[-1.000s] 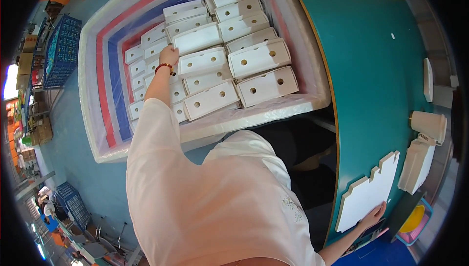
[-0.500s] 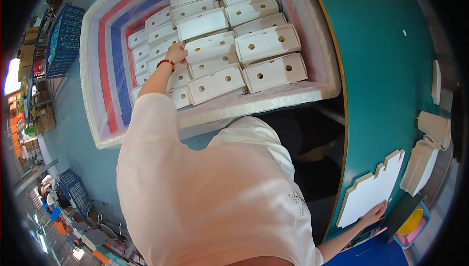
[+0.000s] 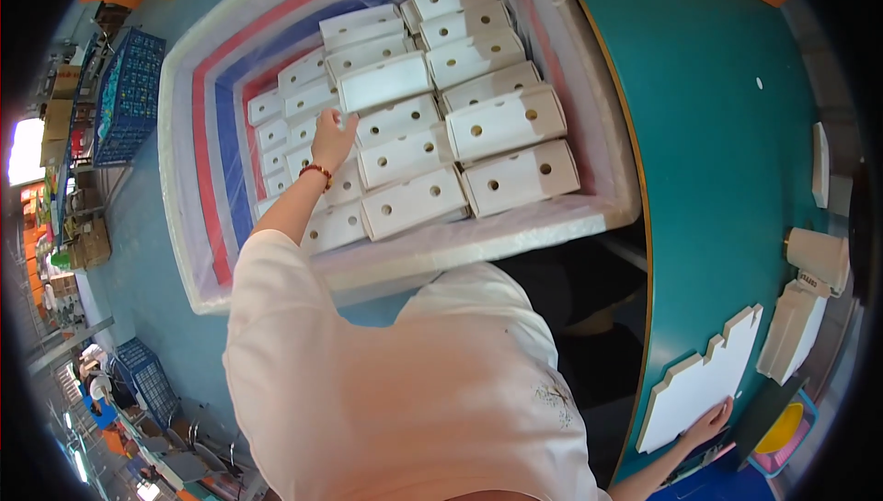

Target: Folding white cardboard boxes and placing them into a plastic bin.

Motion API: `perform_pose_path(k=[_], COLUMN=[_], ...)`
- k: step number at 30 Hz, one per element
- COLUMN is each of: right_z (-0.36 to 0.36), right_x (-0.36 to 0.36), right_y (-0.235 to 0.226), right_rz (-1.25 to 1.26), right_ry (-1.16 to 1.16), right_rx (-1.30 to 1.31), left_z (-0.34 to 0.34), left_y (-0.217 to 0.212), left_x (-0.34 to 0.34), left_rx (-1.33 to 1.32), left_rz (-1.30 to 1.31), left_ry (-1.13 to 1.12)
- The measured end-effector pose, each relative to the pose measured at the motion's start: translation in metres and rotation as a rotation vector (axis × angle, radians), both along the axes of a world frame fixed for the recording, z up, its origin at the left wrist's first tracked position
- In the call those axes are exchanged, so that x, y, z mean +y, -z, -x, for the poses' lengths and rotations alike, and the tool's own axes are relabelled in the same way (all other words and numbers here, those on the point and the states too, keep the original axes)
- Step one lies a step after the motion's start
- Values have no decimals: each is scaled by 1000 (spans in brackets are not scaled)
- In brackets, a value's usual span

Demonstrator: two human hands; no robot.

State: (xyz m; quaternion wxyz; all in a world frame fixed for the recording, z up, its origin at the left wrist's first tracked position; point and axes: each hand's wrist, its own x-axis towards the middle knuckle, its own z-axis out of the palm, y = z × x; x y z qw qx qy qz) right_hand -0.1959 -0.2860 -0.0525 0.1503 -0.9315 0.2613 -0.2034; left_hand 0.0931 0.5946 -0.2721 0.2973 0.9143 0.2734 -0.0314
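The left hand [image 3: 333, 142] parts thumb and forefinger over white boxes [image 3: 384, 80], contact hidden; the right hand [image 3: 706, 424] touches flat white cardboard [image 3: 688, 386], its grip indiscernible.

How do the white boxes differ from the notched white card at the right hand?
Shape: the boxes are long blocks; the card lies flat with a stepped edge. Openings: most boxes show round holes; the card shows none. Place: the boxes sit in the bin; the card lies on the green table. Both are white.
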Motion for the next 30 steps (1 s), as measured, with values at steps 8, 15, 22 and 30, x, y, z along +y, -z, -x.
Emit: perform_pose_path(k=[8,15,22,30], right_z=[5,-5,-3,-15], right_x=[0,7,13,18], right_y=[-12,-21,-20,-19], right_rz=[79,22,104,42], right_ry=[32,129,166,240], right_rx=[139,220,250,207], left_z=[-147,-177,-195,-211], left_y=[-7,21,16,-23], left_x=[51,50,49,60], left_rx=[-1,111,142,90], left_rz=[-408,-663,-897,-732], left_ry=[284,495,689,623])
